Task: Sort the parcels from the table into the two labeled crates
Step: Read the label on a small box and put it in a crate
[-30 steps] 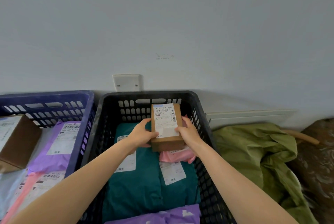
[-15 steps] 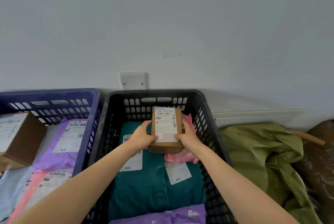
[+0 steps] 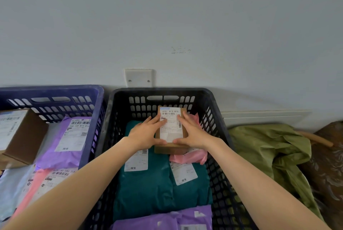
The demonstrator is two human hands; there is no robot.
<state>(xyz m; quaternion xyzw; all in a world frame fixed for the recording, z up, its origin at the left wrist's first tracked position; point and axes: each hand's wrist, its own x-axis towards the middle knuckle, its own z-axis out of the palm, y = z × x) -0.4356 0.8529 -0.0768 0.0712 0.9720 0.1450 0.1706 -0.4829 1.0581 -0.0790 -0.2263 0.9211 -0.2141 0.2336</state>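
Observation:
A small brown cardboard box with a white shipping label lies at the back of the black crate, on top of a pink mailer and a teal mailer. My left hand lies flat on the box's left side, fingers straight across its top and thumb along the near edge. My right hand rests the same way on the right side. A purple mailer lies at the crate's near end.
The blue crate stands to the left, touching the black one; it holds a brown box, a purple mailer and pink and pale mailers. Crumpled green fabric lies right of the black crate. The wall runs just behind both crates.
The box has come down onto the parcels in the black crate. Both hands have shifted from gripping its sides to lying flat on its top.

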